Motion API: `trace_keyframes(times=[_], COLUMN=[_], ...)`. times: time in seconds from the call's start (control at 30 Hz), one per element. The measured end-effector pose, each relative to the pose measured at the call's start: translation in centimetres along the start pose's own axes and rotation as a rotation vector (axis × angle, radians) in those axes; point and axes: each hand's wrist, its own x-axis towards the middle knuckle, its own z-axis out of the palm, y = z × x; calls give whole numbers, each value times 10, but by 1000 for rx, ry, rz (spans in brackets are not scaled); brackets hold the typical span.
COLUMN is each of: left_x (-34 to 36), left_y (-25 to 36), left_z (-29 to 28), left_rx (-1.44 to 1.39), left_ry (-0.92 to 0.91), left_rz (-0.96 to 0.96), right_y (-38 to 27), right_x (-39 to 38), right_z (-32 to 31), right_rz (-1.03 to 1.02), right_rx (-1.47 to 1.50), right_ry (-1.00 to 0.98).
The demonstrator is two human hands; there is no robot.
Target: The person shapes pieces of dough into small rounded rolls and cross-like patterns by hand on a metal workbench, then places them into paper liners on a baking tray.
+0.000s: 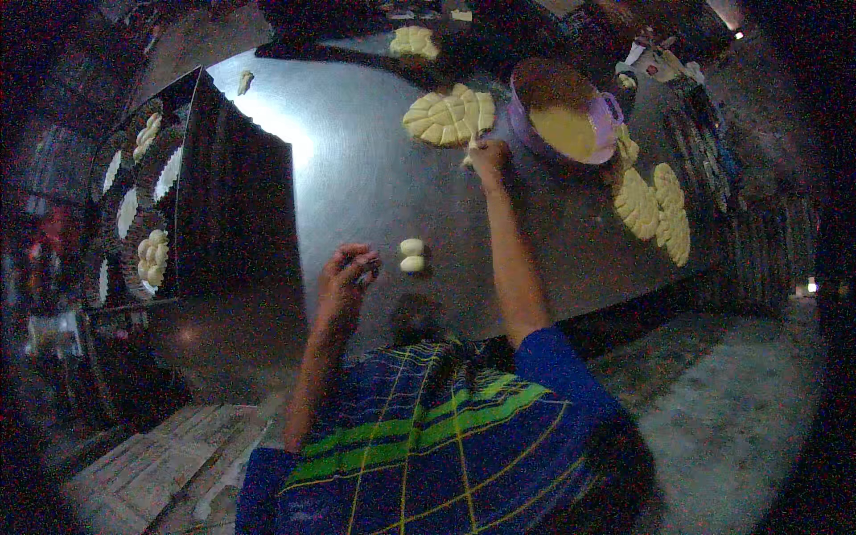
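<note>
My right hand [490,159] reaches out to the near edge of a scored slab of pale dough [446,116]. Its fingers are closed on a small piece of dough [473,141] beside the slab. Nearer to me, my left hand [348,272] hovers over the table with its fingers curled in; what they hold, if anything, I cannot make out. Just right of it, two small dough balls [412,255] lie touching, one behind the other.
A purple basin [611,111] with yellowish contents stands right of the slab. More scored dough slabs [655,214] lie at the right, another dough slab [415,42] at the far side. On the left, a dark tray [178,223] carries fluted moulds, some with dough balls.
</note>
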Motion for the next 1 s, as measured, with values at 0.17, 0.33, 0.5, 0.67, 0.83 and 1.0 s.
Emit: trace_keyframes(times=[0.17,0.33,0.5,0.67,0.83,1.0], left_x=[-6,-1,2,3,-14,-8], left_y=[-13,-22,-17,-12,-2,-13], left_z=[-44,-27,47,43,46,31], left_rx=[-132,92,239,497,519,503], left_ry=[87,100,-10,-198,-180,-190], left_rz=[-63,-76,275,394,387,388], right_y=[19,-115,-211,-234,-220,-208], right_x=[-75,-177,-232,-234,-221,-235], right_z=[-31,-96,-96,-95,-93,-87], right_rz=[450,547,220,154,59,228], right_rx=[899,873,599,491,415,569], right_ry=[-231,-301,-416,-277,-371,-460])
